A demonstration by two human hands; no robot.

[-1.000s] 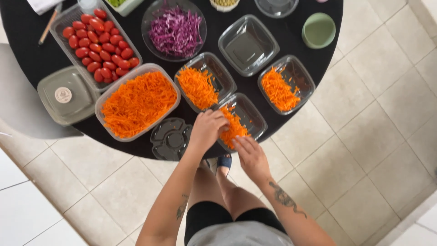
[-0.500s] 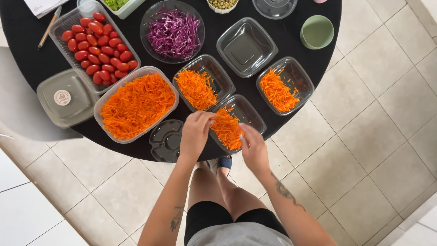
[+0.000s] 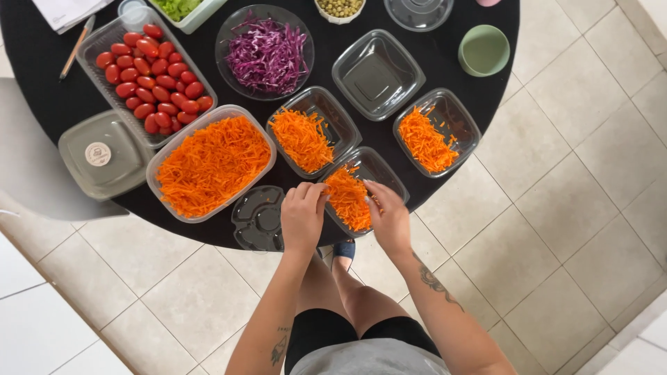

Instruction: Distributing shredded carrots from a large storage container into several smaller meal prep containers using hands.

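My left hand [image 3: 303, 214] and my right hand [image 3: 389, 217] flank a small clear container [image 3: 386, 169] at the near edge of the round black table [image 3: 42, 83]. Both hands' fingertips touch the pile of grated carrot [image 3: 347, 197] in it. The left fingers are curled at the pile's left side, the right fingers lie along its right side. To the left stands a large clear tub of grated carrot [image 3: 211, 164]. Two more small containers hold carrot, one just behind [image 3: 306, 137] and one to the right [image 3: 429, 137].
Further back are a tray of cherry tomatoes [image 3: 149, 69], a bowl of shredded red cabbage [image 3: 264, 53], an empty clear container [image 3: 376, 73], a green cup [image 3: 483, 50], a lidded tub [image 3: 104, 153] and a loose lid [image 3: 258, 218]. Tiled floor [image 3: 570, 229] surrounds the table.
My left hand has come down from above the container to the carrot pile's left side. My right hand has moved up to the container's right edge and now touches the carrot.
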